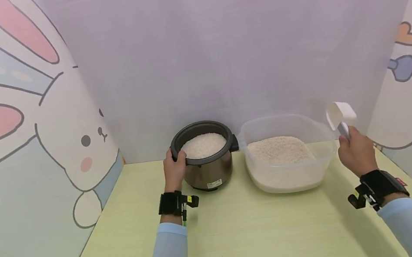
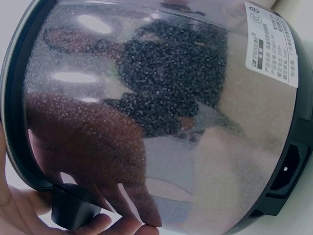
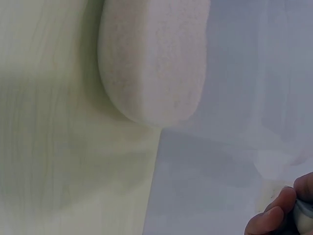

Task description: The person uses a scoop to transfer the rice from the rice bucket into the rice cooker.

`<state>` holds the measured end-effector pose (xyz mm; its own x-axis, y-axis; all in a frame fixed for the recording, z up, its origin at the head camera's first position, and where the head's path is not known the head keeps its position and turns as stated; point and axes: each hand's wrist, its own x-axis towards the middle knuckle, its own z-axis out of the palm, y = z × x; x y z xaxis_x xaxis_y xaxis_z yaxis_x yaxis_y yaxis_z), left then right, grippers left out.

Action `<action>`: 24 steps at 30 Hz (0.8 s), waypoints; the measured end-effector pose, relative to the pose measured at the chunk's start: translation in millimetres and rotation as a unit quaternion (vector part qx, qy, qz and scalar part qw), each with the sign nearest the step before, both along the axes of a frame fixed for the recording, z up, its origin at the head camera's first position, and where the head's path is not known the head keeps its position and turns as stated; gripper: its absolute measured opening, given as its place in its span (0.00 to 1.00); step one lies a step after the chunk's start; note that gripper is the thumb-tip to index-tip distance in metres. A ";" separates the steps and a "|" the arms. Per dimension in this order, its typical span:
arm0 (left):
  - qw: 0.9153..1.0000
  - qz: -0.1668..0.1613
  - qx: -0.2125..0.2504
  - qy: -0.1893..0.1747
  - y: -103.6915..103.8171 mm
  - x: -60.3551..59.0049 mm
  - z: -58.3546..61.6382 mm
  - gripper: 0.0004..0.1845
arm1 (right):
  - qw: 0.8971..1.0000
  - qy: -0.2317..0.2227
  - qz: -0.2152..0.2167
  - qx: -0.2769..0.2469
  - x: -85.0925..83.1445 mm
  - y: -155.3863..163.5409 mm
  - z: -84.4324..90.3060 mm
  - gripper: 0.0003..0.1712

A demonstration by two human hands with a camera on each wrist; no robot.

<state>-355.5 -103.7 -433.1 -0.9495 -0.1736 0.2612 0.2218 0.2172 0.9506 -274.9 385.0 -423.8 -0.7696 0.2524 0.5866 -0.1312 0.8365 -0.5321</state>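
Note:
My left hand point(image 1: 174, 170) grips the left side of a rice cooker point(image 1: 209, 174), thumb over the dark rim. Fingers point(image 2: 29, 210) curl round its black side handle point(image 2: 73, 208) in the left wrist view. White rice point(image 1: 205, 145) fills much of the lidless cooker. In my right hand point(image 1: 359, 153) is a white measuring scoop point(image 1: 343, 111) with a grey handle, raised up at the right of a clear plastic tub point(image 1: 284, 122). Loose rice point(image 1: 280, 149) lies heaped inside that tub. Only the right fingers point(image 3: 269, 220) show in the right wrist view's corner.
A pale yellow-green table point(image 1: 268, 234) carries both vessels close to the grey-lilac back curtain point(image 1: 227, 55). Panels with cartoon animals stand at left and right. The cooker's power socket point(image 2: 286, 169) faces the left wrist camera.

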 end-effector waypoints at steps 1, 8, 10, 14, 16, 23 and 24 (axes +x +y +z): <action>1.000 0.000 -0.001 0.000 0.1 -0.4 -0.2 0.30 | 1.000 -0.006 -0.001 -0.001 0.2 0.0 -2.5 0.22; 1.000 0.001 -0.002 0.000 0.4 -0.8 -0.2 0.32 | 0.999 -0.040 -0.001 -0.013 1.4 -2.6 -21.4 0.23; 1.000 -0.002 -0.001 0.000 0.1 -0.8 -0.5 0.32 | 0.999 -0.048 -0.001 -0.021 2.1 -2.7 -26.9 0.23; 1.000 0.000 0.000 -0.001 -0.3 -1.3 -1.1 0.32 | 0.994 -0.088 -0.007 -0.072 3.1 -1.3 -36.7 0.23; 1.000 0.001 0.000 -0.003 -0.2 -2.1 -1.4 0.32 | 0.985 -0.115 -0.015 -0.124 3.2 0.0 -41.5 0.24; 1.000 0.004 0.001 -0.006 -0.1 -4.0 -3.0 0.32 | 0.890 -0.183 0.017 -0.417 1.9 4.4 -52.2 0.30; 1.000 0.005 0.001 -0.007 -0.1 -3.9 -3.2 0.31 | 0.872 -0.182 0.027 -0.454 2.1 4.6 -53.1 0.29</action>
